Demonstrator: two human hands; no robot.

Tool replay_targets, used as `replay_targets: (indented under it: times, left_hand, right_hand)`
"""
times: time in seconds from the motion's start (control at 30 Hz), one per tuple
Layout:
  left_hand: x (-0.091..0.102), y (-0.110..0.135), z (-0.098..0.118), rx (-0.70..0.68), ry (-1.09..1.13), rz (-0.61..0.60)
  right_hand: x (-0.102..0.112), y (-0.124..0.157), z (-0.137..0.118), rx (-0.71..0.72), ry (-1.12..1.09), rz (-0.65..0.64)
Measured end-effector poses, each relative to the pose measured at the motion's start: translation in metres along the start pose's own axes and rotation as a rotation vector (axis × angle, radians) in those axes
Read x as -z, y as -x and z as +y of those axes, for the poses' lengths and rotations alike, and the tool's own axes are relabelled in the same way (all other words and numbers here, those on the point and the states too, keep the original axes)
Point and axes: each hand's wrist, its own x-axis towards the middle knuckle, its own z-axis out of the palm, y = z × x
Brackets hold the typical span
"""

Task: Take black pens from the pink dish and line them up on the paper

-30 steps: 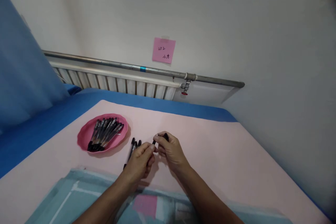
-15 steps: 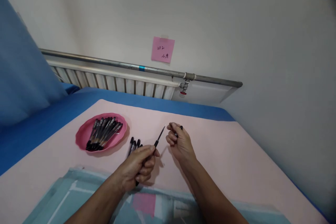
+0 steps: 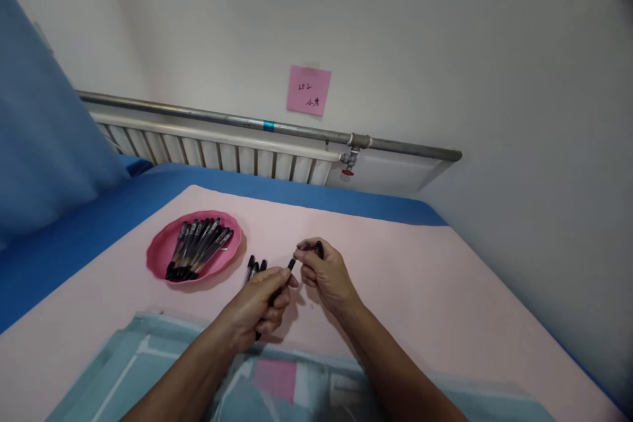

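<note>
My left hand [image 3: 257, 306] is closed around a black pen [image 3: 289, 266], whose front end pokes out past my thumb. My right hand [image 3: 324, 273] is closed on the pen's black cap [image 3: 319, 249] and meets the pen's tip, so the two hands touch. Just left of my hands a few black pens [image 3: 254, 268] lie loose on the pink cloth [image 3: 420, 290]. Farther left, a pink plate [image 3: 161, 252] holds several black pens [image 3: 198, 247].
A pale blue patterned cloth [image 3: 148, 376] lies at the near edge under my forearms. A blue sheet [image 3: 74, 237] borders the pink cloth on the left and back. Behind stand a white radiator [image 3: 222, 155], a metal pipe and a pink note [image 3: 308, 90] on the wall.
A second ago the hands were together on the pen; half a second ago the right hand had pulled the cap off, baring the tip. Now the hands are joined again at the tip.
</note>
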Motion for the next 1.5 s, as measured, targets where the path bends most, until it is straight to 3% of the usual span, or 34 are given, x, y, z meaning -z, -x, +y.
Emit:
replay_targets:
  times: [0.17, 0.27, 0.37, 0.47, 0.57, 0.67, 0.83, 1.1, 1.27, 1.5]
  left_hand:
    - [0.002, -0.002, -0.004, -0.008, -0.226, 0.028]
    - [0.005, -0.005, -0.004, -0.148, -0.354, 0.070]
    - [0.010, -0.005, 0.002, -0.245, -0.389, 0.178]
    - [0.015, -0.002, 0.011, -0.266, -0.360, 0.295]
    - [0.018, -0.003, 0.013, -0.311, -0.419, 0.365]
    - [0.019, -0.008, 0.006, -0.339, -0.626, 0.404]
    - [0.019, -0.023, -0.006, -0.446, -1.120, 0.476]
    - [0.023, -0.020, 0.003, -0.435, -1.311, 0.572]
    - [0.017, -0.006, 0.006, -0.390, -1.422, 0.497]
    - [0.008, -0.006, 0.000, -0.245, -1.583, 0.322]
  right_hand:
    - [0.021, -0.018, -0.008, 0.192, -0.059, 0.253]
    - [0.049, -0.030, -0.025, 0.319, -0.142, 0.469]
    - [0.070, -0.036, -0.035, 0.339, -0.160, 0.521]
    - [0.070, -0.036, -0.030, 0.282, -0.133, 0.466]
    - [0.055, -0.034, -0.014, 0.214, -0.080, 0.374]
    - [0.043, -0.032, 0.000, 0.155, 0.051, 0.282]
    - [0.044, -0.028, 0.017, 0.033, 0.358, 0.205]
    - [0.039, -0.026, 0.043, -0.013, 0.679, 0.118]
    - [0.038, -0.026, 0.044, 0.007, 0.874, 0.092]
    - [0.032, -0.027, 0.046, 0.030, 1.042, 0.046]
